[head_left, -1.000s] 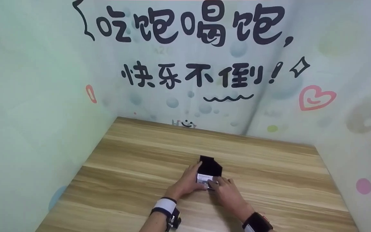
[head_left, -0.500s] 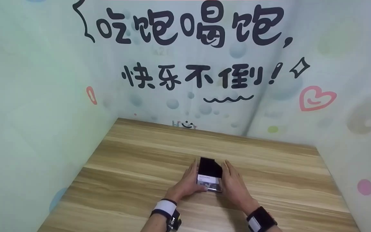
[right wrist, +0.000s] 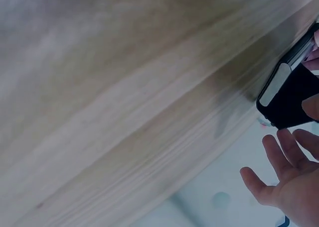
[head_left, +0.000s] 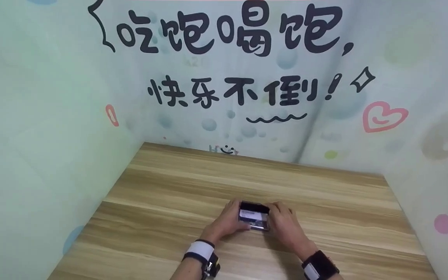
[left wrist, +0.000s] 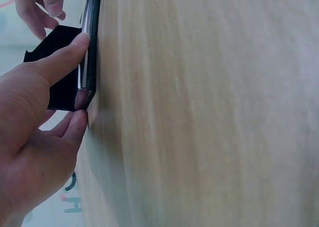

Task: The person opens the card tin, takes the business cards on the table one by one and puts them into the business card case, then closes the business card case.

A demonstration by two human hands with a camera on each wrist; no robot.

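Observation:
A small black card case [head_left: 253, 214] stands on the tabletop between both hands, holding a white and grey printed card [head_left: 249, 215]. Its black flap [left wrist: 64, 82] is raised and angled up from the body, as the left wrist view shows. My left hand [head_left: 226, 219] grips the case's left side, thumb along the near edge and fingers at the end and behind. On the other side, my right hand [head_left: 285, 222] is at the flap's right corner. In the right wrist view its fingers [right wrist: 289, 155] are spread and fairly straight beside the flap edge, with light contact at most.
The wood-grain table [head_left: 169, 179] runs back to a printed cloth wall [head_left: 208, 128] with large black lettering. Pale cloth side walls [head_left: 45, 136] border it left and right. A strapped camera [head_left: 211, 266] sits on the left wrist, a black band [head_left: 320, 265] on the right.
My right hand moved from the card's face to the case's right side, then up to the flap. The flap, earlier laid back, has swung up and toward me. The left hand stayed put.

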